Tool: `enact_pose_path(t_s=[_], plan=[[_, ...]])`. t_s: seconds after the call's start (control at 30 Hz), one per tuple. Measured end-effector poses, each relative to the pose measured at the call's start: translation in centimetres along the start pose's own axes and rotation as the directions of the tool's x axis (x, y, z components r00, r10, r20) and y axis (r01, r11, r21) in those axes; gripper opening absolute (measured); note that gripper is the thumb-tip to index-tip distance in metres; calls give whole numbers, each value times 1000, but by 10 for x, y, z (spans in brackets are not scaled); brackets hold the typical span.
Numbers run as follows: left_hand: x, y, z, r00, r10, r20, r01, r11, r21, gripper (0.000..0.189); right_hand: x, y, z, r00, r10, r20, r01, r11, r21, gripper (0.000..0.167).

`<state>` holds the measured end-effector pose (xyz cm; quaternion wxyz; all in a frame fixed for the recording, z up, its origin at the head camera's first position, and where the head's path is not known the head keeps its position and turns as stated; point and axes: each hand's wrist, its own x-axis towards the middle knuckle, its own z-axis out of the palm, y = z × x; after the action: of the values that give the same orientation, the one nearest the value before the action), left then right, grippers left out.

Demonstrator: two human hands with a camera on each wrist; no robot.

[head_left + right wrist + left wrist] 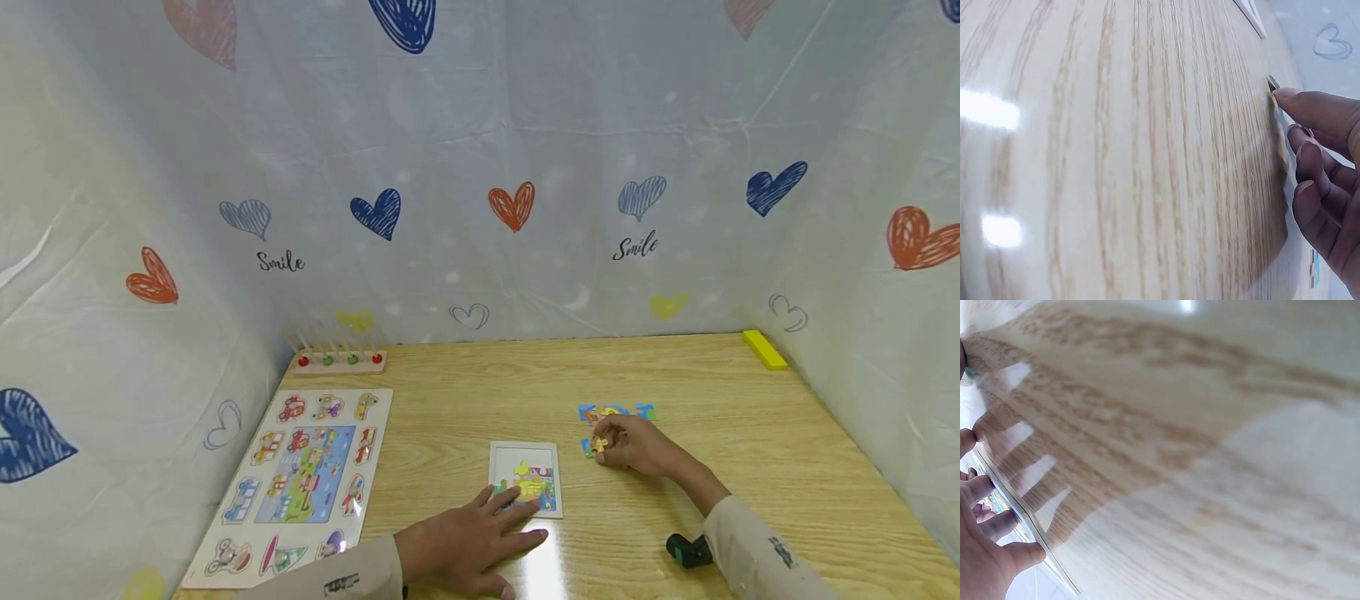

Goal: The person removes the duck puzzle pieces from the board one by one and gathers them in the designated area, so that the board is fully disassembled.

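A small white-framed jigsaw puzzle tray (pixel 522 447) lies on the table, with several colourful pieces fitted in its lower right part. My left hand (pixel 480 542) rests with spread fingers over the tray's lower edge. To the right, my right hand (pixel 637 446) pinches a puzzle piece (pixel 600 444) between thumb and fingers, and in the right wrist view that piece (pixel 1274 82) shows edge-on at the thumb tip. Several loose puzzle pieces (pixel 615 411) lie in a row just beyond the right hand. The lower part of the tray is hidden under my left fingers.
On the left lies a large vehicle puzzle board (pixel 375 454). Behind it stands a wooden peg rack (pixel 341 362) with red and green beads. A yellow block (pixel 765 350) is at the far right corner, and a black object (pixel 688 551) sits by the right sleeve.
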<state>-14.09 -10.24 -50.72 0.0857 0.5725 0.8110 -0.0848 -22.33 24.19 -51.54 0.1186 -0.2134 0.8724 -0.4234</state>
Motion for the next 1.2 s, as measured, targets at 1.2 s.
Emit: enact_pose_path(t_s=[1.2], plan=[[-1, 0, -1, 1000, 3, -12, -3, 1000, 14, 74, 3, 3, -1, 998, 20, -52, -27, 990, -140, 28]])
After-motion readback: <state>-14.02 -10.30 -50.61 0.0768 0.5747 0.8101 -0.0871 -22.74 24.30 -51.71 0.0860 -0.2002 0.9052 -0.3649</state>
